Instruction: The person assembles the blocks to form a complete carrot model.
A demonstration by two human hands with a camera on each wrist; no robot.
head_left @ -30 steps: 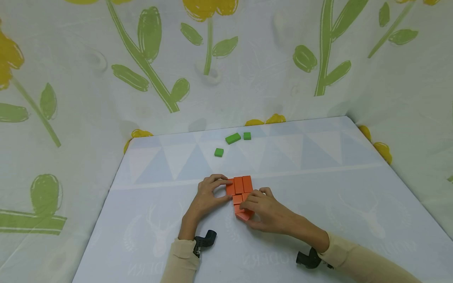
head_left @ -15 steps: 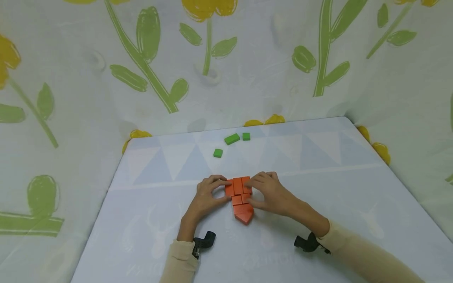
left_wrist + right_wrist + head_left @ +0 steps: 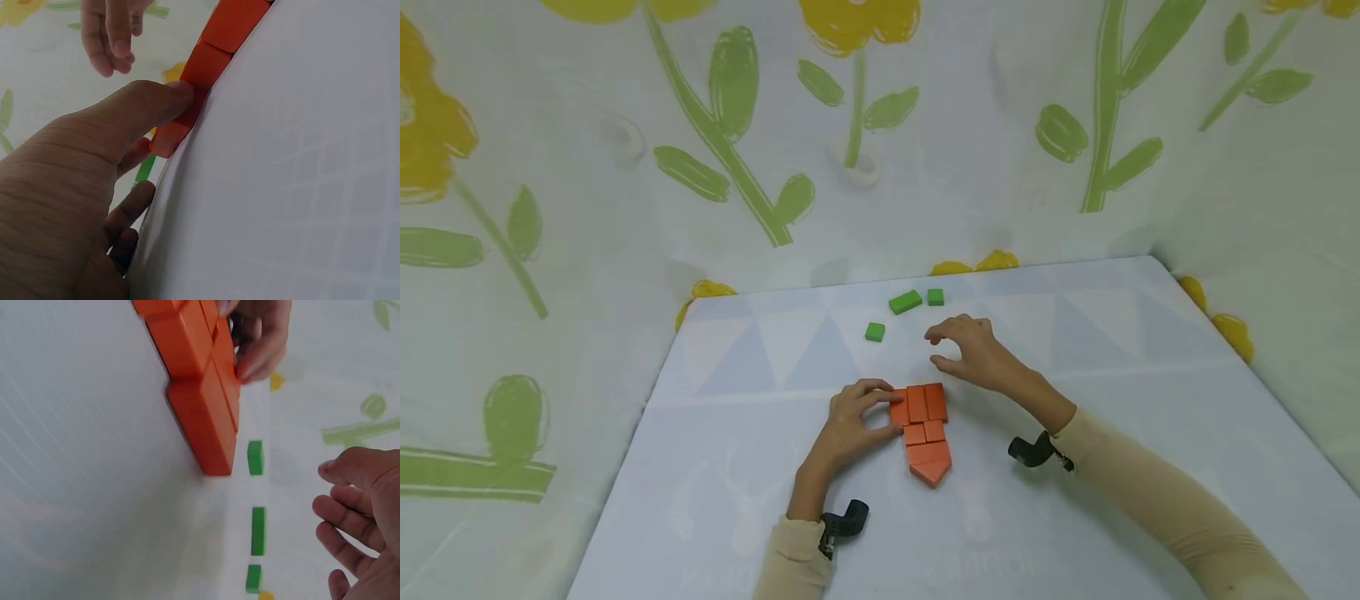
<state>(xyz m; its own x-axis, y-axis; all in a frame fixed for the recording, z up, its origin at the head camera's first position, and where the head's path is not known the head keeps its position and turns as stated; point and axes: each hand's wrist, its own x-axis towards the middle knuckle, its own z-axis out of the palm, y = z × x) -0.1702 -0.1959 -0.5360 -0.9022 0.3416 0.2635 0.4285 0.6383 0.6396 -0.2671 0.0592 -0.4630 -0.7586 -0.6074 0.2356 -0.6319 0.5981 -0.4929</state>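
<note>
Several orange blocks [image 3: 928,452] lie flat and close together on the table, a row of three at the far end and a pointed piece at the near end. My left hand [image 3: 850,421] pinches the leftmost orange block [image 3: 898,412] of that row, thumb at its near corner and index finger at its far part. In the left wrist view the thumb presses against the side of the orange row [image 3: 209,65]. My right hand [image 3: 972,354] is raised beyond the blocks, fingers bent loosely with nothing between them. Several finger parts of the left hand are hidden in the right wrist view.
Toward the far edge of the table lie a long green block [image 3: 906,302], a small green block [image 3: 936,297] beside it and another small green block [image 3: 875,332] nearer. A flowered curtain [image 3: 955,167] surrounds the table [image 3: 1112,467] behind and at the sides.
My right hand has moved from the near pointed end to the right column, then left the orange blocks and risen away toward the green ones. My left hand keeps its place at the left block.
</note>
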